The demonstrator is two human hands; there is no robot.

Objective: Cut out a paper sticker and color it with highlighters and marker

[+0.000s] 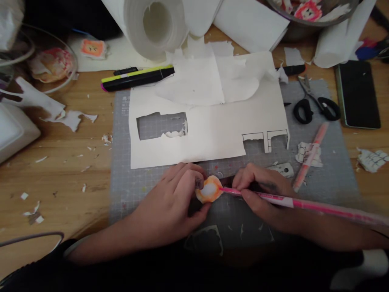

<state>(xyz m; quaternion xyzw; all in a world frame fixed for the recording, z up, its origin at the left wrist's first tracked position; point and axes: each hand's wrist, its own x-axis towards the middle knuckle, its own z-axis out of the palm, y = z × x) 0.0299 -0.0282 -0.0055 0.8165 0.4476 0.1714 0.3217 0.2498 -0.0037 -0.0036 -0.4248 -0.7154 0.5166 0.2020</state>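
Observation:
My left hand (180, 198) pinches a small rounded paper piece (209, 190), white in the middle with an orange-coloured edge. In my right hand (261, 188) is a long pink marker (282, 201), its tip touching the right edge of that piece. Both hands are over the grey cutting mat (240, 227). Just beyond them lies a large white paper sheet (209, 134) with cut-out openings. Partly hidden behind my right hand is a metal-ended tool (282, 169), perhaps a cutter.
Black-handled scissors (313, 101), a phone (358, 95) and a second pink marker (313, 156) are on the right. Black and yellow markers (138, 77) lie at the back left. A paper roll (154, 24) and a metal bowl (325, 18) stand behind. Paper scraps litter the table.

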